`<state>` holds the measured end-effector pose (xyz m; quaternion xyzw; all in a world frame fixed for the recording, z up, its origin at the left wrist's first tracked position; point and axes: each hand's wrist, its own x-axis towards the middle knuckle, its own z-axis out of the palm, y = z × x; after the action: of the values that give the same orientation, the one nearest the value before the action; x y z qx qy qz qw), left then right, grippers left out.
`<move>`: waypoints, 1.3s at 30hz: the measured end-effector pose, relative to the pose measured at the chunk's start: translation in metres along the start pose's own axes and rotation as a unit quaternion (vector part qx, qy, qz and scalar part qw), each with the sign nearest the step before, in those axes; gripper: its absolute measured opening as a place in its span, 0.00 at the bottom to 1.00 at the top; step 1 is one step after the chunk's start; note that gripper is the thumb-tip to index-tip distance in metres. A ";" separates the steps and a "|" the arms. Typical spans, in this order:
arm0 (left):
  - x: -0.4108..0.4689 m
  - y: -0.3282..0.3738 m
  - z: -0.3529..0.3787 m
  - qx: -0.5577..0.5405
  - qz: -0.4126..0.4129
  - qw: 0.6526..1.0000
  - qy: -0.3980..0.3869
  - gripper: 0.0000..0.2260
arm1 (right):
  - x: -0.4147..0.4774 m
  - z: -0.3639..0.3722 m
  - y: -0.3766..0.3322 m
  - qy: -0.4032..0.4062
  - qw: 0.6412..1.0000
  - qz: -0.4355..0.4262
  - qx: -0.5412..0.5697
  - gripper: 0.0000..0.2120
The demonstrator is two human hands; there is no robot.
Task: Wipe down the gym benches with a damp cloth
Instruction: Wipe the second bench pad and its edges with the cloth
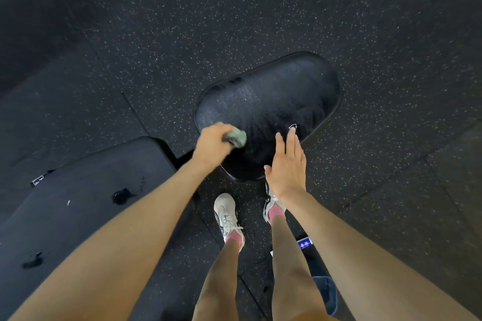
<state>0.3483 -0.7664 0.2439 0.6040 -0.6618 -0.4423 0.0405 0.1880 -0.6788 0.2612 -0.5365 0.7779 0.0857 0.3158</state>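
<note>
A black oval bench seat pad (271,101) lies in the middle of the head view, its surface glistening wet. My left hand (212,144) grips a bunched grey-green cloth (236,137) and holds it on the pad's near-left part. My right hand (288,164) hovers flat with straight fingers over the pad's near-right edge; whether it touches is unclear. To the left, the longer black back pad (78,206) of the bench shows a few dark torn spots.
Black rubber floor (234,8) with white flecks surrounds the bench. My feet in white shoes (227,214) stand just in front of the seat pad. A small blue-and-white object (304,243) lies on the floor by my right leg.
</note>
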 end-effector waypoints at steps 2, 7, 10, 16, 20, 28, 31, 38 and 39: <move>0.005 -0.009 -0.006 0.047 -0.042 0.993 0.103 0.18 | -0.002 0.002 0.000 0.014 0.999 0.036 0.035 0.39; -0.020 0.005 0.033 0.088 -0.048 0.986 0.132 0.22 | -0.004 0.008 0.002 0.011 0.985 0.116 0.125 0.39; -0.045 0.014 0.058 0.097 -0.016 0.991 0.095 0.22 | -0.004 0.009 0.003 0.004 0.981 0.120 0.152 0.38; -0.052 0.014 0.062 -0.005 -0.001 1.000 0.009 0.20 | -0.001 0.001 0.007 0.021 0.956 0.127 0.265 0.35; -0.019 0.039 0.049 -0.016 0.017 0.997 0.068 0.19 | 0.001 -0.008 0.019 0.026 0.959 0.103 0.263 0.32; 0.050 0.120 0.068 0.176 0.181 0.966 -0.054 0.21 | 0.027 -0.032 0.050 0.029 0.956 0.100 0.274 0.32; 0.064 0.132 0.079 0.243 0.235 0.939 -0.067 0.20 | 0.040 -0.038 0.063 0.019 0.952 0.118 0.281 0.35; 0.051 0.096 0.081 0.266 0.280 0.918 -0.090 0.16 | 0.043 -0.046 0.076 -0.074 0.974 0.077 0.200 0.36; 0.048 0.091 0.077 0.268 0.277 0.918 -0.097 0.16 | 0.043 -0.047 0.078 -0.078 0.977 0.073 0.184 0.36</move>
<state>0.2207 -0.7757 0.2319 0.3391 -0.8971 -0.2754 -0.0664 0.0901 -0.7032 0.2570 -0.4027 0.7905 0.0058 0.4613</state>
